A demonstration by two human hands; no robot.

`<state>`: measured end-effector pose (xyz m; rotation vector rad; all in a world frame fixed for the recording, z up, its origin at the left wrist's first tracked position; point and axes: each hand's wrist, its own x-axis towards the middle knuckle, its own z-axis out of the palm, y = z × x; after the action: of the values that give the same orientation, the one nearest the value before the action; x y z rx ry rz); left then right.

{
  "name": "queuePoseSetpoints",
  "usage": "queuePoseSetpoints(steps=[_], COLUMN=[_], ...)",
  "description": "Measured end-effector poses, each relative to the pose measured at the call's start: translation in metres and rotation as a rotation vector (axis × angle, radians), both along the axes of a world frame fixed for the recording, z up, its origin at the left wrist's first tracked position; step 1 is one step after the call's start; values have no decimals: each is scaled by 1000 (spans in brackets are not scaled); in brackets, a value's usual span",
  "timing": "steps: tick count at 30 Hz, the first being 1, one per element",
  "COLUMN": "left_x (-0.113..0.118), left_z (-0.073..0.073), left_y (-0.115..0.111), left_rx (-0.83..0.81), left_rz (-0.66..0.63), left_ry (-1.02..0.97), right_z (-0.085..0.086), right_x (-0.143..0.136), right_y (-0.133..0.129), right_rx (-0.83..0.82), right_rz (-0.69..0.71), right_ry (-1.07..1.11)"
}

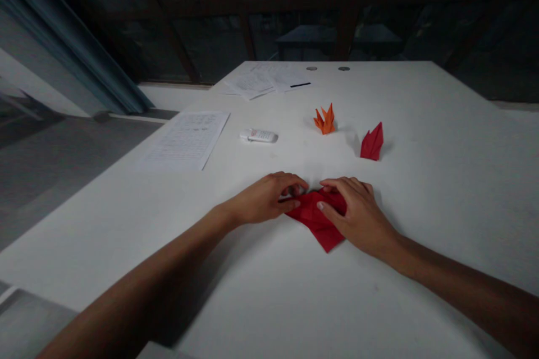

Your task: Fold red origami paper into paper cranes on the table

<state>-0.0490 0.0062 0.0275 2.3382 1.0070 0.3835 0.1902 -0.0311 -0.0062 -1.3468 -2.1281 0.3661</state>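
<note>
Two hands are working a folded red paper on a white counter

The folded red paper point(326, 228) is sitting between both hands, over the near half of the white counter point(446, 174), slightly toward four o'clock from the middle of the view. It is showing a deep, even red, with faint creases running across its middle. Its left part is tapering toward nine o'clock, its lower edge is slanting down from there, and a blunt corner is pointing to six o'clock. Whether that corner is touching the counter, I cannot tell.

The left hand point(269, 197) is gripping the paper's nine o'clock end, its thumb lying on top and its fingers curling along the far side. The right hand point(362, 210) is holding the three o'clock side, its thumb pressing on the upper face and its fingers bending over the far edge; the palm is hiding part of the paper.

From the folded red paper, an orange origami figure point(325, 122) with upright points is standing at twelve o'clock, and a red origami figure point(371, 145) is standing at one. A white printed container point(259, 136) is lying at eleven, and a printed sheet point(185, 140) is resting at ten.
</note>
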Motion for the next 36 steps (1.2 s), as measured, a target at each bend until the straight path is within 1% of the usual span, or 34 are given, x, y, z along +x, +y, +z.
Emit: queuePoseSetpoints(steps=[3,5,8,11,14,17,19,20,22,23,24,26,27,28,30,32,34,35,36], left_x=[-2,-3,-5,-6,-5,-2,0,1,1,1,-1,-4,-6,-8,-10,-9,-5,-2,0], left_z=[0,1,3,5,3,-2,-5,-5,-6,-5,-4,0,2,4,9,12,12,11,9], left_y=[2,4,7,8,7,5,3,2,2,2,3,5,6,7,6,4,0,-2,-4], left_rx=[-48,-70,-62,5,87,178,269,318,397,420,426,398,369,335,271,234,220,217,217], left_rz=[-16,-27,-7,83,126,105,83,78,85,90,85,31,-5,-40,-87,-112,-148,-165,-173], left_ry=[46,39,-39,-130,-191,-221,-210,-195,-160,-140,-116,-54,-20,7,19,-11,-25,-9,21], right_z=[1,0,0,1,6,13,16,18,19,19,18,16,15,14,12,12,13,13,12], right_x=[9,16,24,29,29,24,22,21,20,20,21,20,19,18,15,13,13,14,15], right_y=[9,16,26,33,36,31,25,21,13,9,6,1,-1,-3,-4,-5,-4,-3,-1], right_rx=[16,16,-70,-207,-293,-282,-193,-131,50,140,229,318,324,308,251,211,199,199,206], right_rz=[-33,-19,-28,-56,-1,58,30,8,-18,37,156,385,474,528,573,586,602,593,553], right_ry=[6,37,169,325,408,540,586,572,468,383,294,74,-32,-122,-221,-225,-184,-155,-120])
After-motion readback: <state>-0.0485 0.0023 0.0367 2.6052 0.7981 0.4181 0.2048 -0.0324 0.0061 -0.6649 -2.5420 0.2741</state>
